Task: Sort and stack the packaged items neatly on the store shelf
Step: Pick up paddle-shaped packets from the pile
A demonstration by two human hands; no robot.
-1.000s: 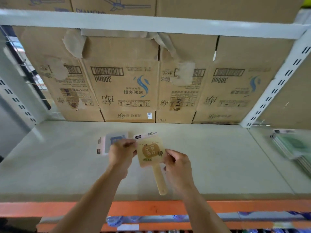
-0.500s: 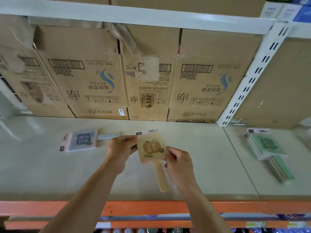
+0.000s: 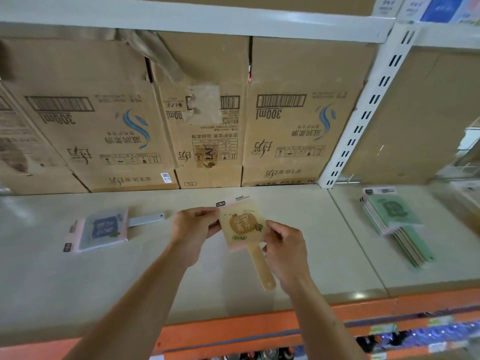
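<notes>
Widest of all, a pale shelf with an orange rail along its front, under a white beam. Along the back of the shelf, a row of brown cardboard boxes, set tight against one another, print upside down. Right of the boxes, a white slotted post, parting this bay from the next.

In the next bay, well apart from both grips, a green stack of flat packaged items, fanned a little, handles toward the front.

On the left part of the shelf, lying flat, a grey pack on a pink backing card. Its handle pointing right toward the left grip, near it but apart.

Over the middle of the shelf, between the two grips, a yellow pack, paddle-shaped. Card top toward the boxes, tan handle slanting toward the rail. Cannot tell whether resting on the shelf or held just off it.

Left grip narrow, pinching the yellow pack's left edge near the top corner. Right grip narrow as well, fingers curled, pinching the right edge just above the handle.
</notes>
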